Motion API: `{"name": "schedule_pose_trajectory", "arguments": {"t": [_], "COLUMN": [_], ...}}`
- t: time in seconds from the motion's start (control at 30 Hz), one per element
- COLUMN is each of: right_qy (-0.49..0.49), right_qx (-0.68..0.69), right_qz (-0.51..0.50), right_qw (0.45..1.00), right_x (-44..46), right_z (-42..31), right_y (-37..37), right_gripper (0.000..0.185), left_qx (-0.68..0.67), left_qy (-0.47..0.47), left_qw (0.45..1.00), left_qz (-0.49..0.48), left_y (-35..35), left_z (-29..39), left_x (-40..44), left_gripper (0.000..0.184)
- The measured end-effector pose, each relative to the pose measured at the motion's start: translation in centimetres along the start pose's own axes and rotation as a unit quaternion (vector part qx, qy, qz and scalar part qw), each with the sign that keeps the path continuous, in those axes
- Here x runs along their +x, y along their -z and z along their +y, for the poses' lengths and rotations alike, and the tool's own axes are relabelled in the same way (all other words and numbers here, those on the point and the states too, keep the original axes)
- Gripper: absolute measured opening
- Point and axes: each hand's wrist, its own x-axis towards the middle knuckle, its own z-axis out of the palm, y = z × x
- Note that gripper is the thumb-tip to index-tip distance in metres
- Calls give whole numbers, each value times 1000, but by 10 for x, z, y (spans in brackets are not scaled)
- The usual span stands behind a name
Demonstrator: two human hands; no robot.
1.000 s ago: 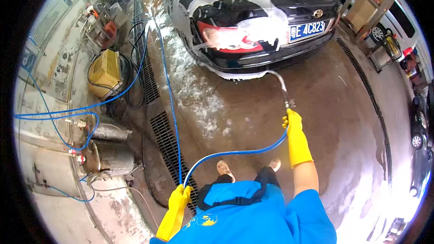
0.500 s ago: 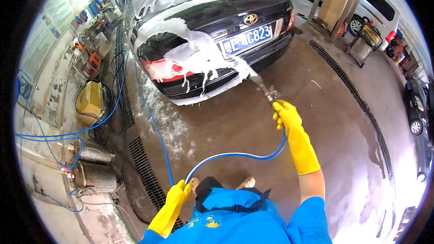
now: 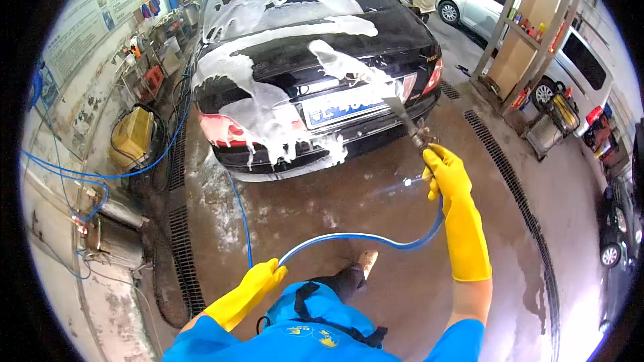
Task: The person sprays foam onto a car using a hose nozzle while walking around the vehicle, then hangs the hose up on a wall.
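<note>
My right hand [image 3: 446, 171], in a yellow rubber glove, is closed round the grip of a foam spray gun [image 3: 417, 135]. White foam leaves its nozzle toward the licence plate [image 3: 335, 108] and boot lid of a black car [image 3: 396, 40]. My left hand [image 3: 263, 280], gloved in the same yellow, is closed on the blue hose [image 3: 349, 236], which curves across to the gun. Foam [image 3: 268, 127] streaks the rear window, boot lid, left tail light and bumper, and partly covers the plate.
Grated drains [image 3: 506, 184] run along the wet floor [image 3: 376, 208] on both sides. At left stand a yellow machine [image 3: 134, 139] and metal cylinders [image 3: 117, 241]. A pillar [image 3: 530, 33], a wheeled cart [image 3: 553, 124] and white vehicles [image 3: 476, 10] are at right.
The spray has moved from the left bumper area up and right, onto the plate and boot lid. More foam lies on the rear. My body has stepped and the view has shifted.
</note>
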Motion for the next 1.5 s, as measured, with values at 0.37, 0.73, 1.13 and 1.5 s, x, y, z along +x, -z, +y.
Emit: {"name": "schedule_pose_trajectory", "arguments": {"t": [0.37, 0.73, 1.13, 1.5], "right_qy": [-45, -160, -221, -139], "right_qx": [-38, -14, -115, -46], "right_qz": [-15, -128, -269, -175], "right_qw": [998, 979, 930, 974], "right_x": [183, 282, 390, 525], "right_z": [-23, 101, 195, 109], "right_y": [114, 232, 420, 599], "right_gripper": [45, 43, 38, 38], "left_qx": [-155, -275, -458, -420], "left_qy": [84, 285, 346, 310], "left_qw": [984, 917, 819, 852], "left_qz": [-8, -38, -24, -42], "left_y": [-7, -90, -401, -280], "left_z": [177, 239, 463, 674], "left_x": [141, 126, 62, 182], "left_gripper": [27, 34, 28, 31]}}
